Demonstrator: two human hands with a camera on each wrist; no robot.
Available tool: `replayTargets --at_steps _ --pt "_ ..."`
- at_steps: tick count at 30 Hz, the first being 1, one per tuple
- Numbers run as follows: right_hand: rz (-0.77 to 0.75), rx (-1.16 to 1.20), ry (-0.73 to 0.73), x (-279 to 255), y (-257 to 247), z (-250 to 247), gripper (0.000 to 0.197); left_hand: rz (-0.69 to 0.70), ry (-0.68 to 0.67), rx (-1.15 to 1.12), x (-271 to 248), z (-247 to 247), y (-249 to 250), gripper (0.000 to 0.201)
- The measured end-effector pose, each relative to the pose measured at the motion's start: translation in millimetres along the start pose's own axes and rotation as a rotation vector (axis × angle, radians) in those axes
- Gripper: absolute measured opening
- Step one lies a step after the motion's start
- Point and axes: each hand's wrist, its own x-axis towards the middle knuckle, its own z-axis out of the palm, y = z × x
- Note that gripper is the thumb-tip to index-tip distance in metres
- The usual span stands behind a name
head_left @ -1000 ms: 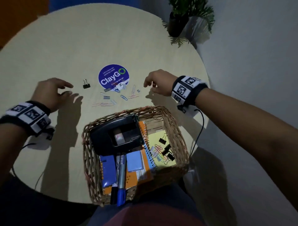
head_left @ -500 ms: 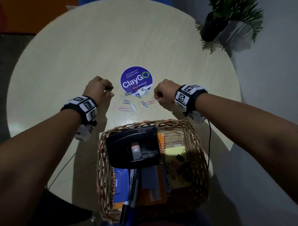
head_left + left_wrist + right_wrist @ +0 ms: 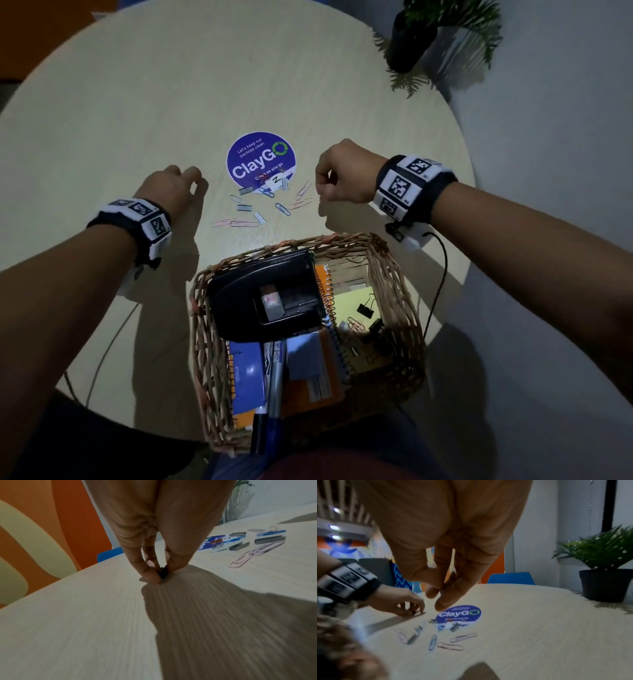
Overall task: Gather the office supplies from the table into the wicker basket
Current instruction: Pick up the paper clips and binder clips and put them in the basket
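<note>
- The left hand [image 3: 171,186] is reaching down to the round table [image 3: 144,113], left of the scattered supplies; in the left wrist view its thumb and fingertips [image 3: 150,574] are pinching a small black binder clip [image 3: 163,571] right at the tabletop.
- The purple ClayGo sticker [image 3: 261,161] is lying on the table between the two hands, with a few clips and staple strips overlapping its near edge.
- Loose paper clips [image 3: 236,223] in pink, blue and silver and short grey staple strips [image 3: 244,207] are lying spread on the table between the sticker and the basket, apart from either hand.
- The wicker basket [image 3: 394,274] is sitting at the table's near edge, below the scatter. It is holding a black hole punch [image 3: 267,298] at its far left, an orange spiral notebook [image 3: 327,284], a blue marker [image 3: 275,373] and, on a yellow pad [image 3: 352,301] to the right, more black binder clips and paper clips.
- The right hand [image 3: 346,174] is hovering above the table just right of the scatter, fingers curled narrow with thumb meeting fingertips [image 3: 447,586]; something thin seems to be pinched there, but the blur is keeping me from telling what.
- A potted plant [image 3: 414,41] is standing at the far right edge of the table.
</note>
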Motion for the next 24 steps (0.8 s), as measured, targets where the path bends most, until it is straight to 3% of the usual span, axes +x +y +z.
replayTargets --at_steps 3,8,14,17,21,24 --pt "-0.01 0.108 -0.002 -47 -4 -5 0.01 -0.011 -0.136 0.098 -4 -7 -7 0.029" --pt "0.036 0.206 -0.136 -113 -6 19 0.009 -0.087 -0.211 0.141 -25 -11 -21 0.025" --pt "0.0 0.101 -0.237 -147 -7 57 0.014 -0.094 -0.099 -0.057 -60 -6 -20 0.028" --pt "0.009 -0.03 -0.271 -158 -9 63 0.029 -0.058 -0.036 -0.171 -79 5 -22 0.026" --pt "0.036 -0.08 -0.167 -168 -12 50 0.041 0.042 -0.02 -0.187 -95 21 -27 0.02" --pt "0.058 -0.057 -0.103 -171 -14 36 0.039 0.021 0.036 -0.212 -97 24 -29 0.015"
